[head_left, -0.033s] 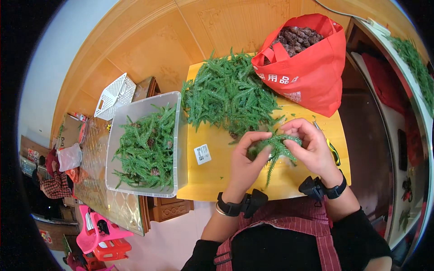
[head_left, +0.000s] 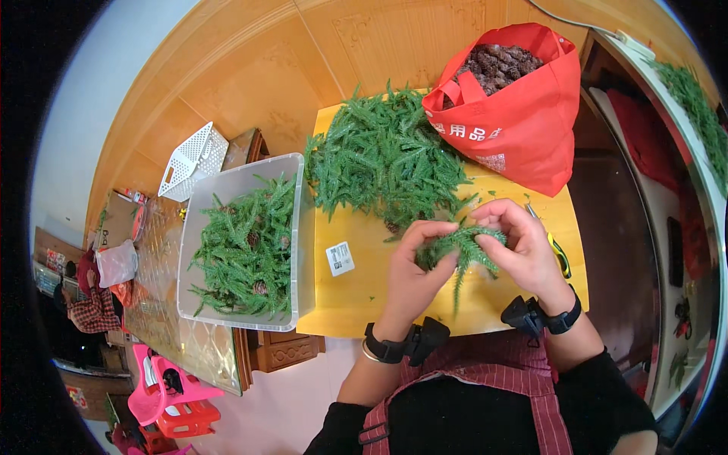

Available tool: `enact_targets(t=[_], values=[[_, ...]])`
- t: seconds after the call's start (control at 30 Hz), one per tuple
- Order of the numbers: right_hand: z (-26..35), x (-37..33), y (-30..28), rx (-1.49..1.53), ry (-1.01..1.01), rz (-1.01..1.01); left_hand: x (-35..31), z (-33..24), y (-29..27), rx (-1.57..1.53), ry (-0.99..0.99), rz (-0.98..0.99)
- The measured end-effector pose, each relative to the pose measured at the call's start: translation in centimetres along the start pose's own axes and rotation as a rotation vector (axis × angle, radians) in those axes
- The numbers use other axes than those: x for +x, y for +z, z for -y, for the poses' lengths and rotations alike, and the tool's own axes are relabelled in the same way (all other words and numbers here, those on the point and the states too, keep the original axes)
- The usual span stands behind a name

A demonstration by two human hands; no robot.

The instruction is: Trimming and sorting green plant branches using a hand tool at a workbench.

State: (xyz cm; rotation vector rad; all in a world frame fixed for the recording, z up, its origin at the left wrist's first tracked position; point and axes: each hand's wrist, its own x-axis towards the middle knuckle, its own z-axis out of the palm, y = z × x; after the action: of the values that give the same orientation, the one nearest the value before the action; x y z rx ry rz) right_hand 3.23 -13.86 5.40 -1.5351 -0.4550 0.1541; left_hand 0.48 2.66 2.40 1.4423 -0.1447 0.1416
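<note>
Over the front part of the yellow table [head_left: 356, 303], both hands are at a green artificial pine sprig [head_left: 464, 254]. My left hand [head_left: 422, 254] pinches its left side between thumb and fingers, the thumb somewhat blurred. At the sprig's upper right, my right hand [head_left: 523, 239] grips it with bent fingers and thumb. Whatever the fingertips cover is hidden. Just beyond the hands spreads a large heap of green pine sprigs [head_left: 387, 152]. To the left, a clear plastic bin [head_left: 303, 258] holds more sprigs with pine cones [head_left: 260, 288] among them.
A red bag [head_left: 523, 121] full of brown pine cones [head_left: 497, 68] stands at the back right. A yellow-and-black handled tool [head_left: 561, 258] lies beside my right hand. A white label [head_left: 340, 258] rests on the table. Further left are a white basket [head_left: 199, 155] and pink chair [head_left: 155, 390].
My left thumb has shifted slightly on the sprig, and the sprig's hanging tip has swung a little to the right. My right hand stays in place.
</note>
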Motion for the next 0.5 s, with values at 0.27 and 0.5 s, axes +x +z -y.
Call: enact_targets(t=[0.27,0.5], values=[[-0.1,-0.1,0.5,-0.019,0.004,0.013,0.1,1.0,-0.4,0.269,0.170,-0.066],[-0.5,0.0,0.3,-0.007,-0.009,0.024,-0.2,-0.1,0.6,-0.170,-0.106,-0.062]])
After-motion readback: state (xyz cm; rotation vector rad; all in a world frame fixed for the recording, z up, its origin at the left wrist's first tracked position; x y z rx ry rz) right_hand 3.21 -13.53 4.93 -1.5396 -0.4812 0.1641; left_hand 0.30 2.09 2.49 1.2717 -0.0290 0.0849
